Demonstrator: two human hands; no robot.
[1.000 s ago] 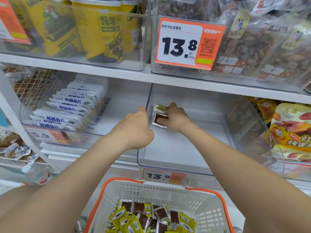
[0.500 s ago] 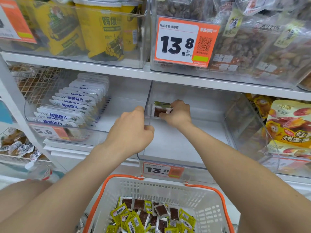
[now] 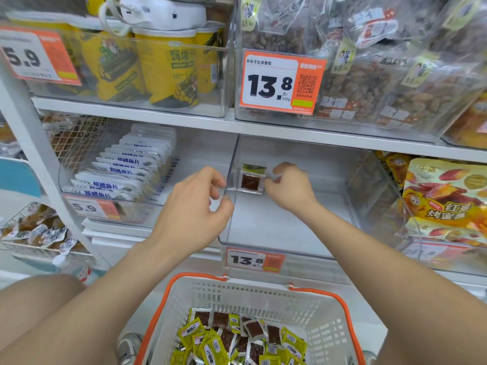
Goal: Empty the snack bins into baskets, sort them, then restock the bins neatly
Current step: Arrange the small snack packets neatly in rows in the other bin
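Curling beside the packet (image 3: pixel 251 181), the right hand (image 3: pixel 288 187) hides any grip.

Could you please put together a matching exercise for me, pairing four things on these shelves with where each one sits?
Things:
1. snack packet
2. basket
3. fish-slice packets
4. yellow tubs

Places:
A. highest up, at the left
B. upright by the left wall of the clear bin
C. lowest in view, nearest the camera
D. lined up in a row, left of the clear bin

Pairs: 1-B; 2-C; 3-D; 4-A.
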